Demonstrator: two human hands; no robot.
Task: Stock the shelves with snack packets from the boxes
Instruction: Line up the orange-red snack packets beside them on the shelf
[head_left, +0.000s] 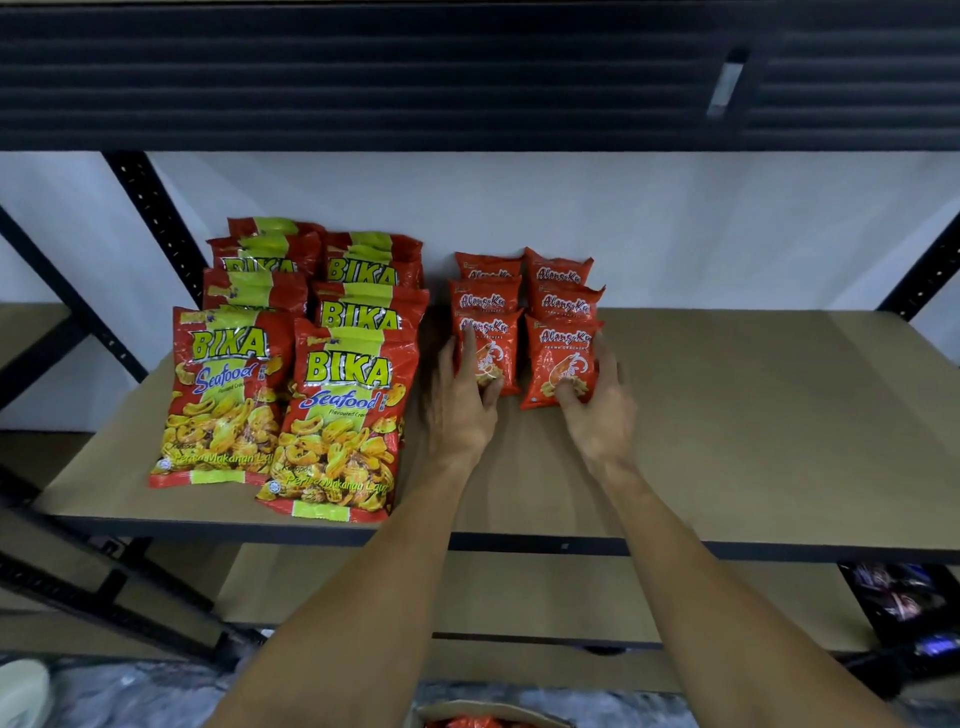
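Two rows of small orange prawn cracker packets stand on the brown shelf board (753, 415), near its middle. My left hand (460, 405) grips the front packet of the left row (491, 343). The front packet of the right row (561, 353) is held by my right hand (602, 410). Behind each front packet stand two more of the same kind (563, 304). To the left, large red and yellow seafood cracker packets (343, 415) stand in two rows. An open cardboard box (488, 719) with orange packets inside peeks in at the bottom edge.
A dark shelf (467, 78) hangs overhead. Black perforated uprights (156, 223) frame the unit at left and right. A lower brown shelf (545, 592) sits below, with dark packets (904, 603) at its right end. Bare board stretches right of the orange packets.
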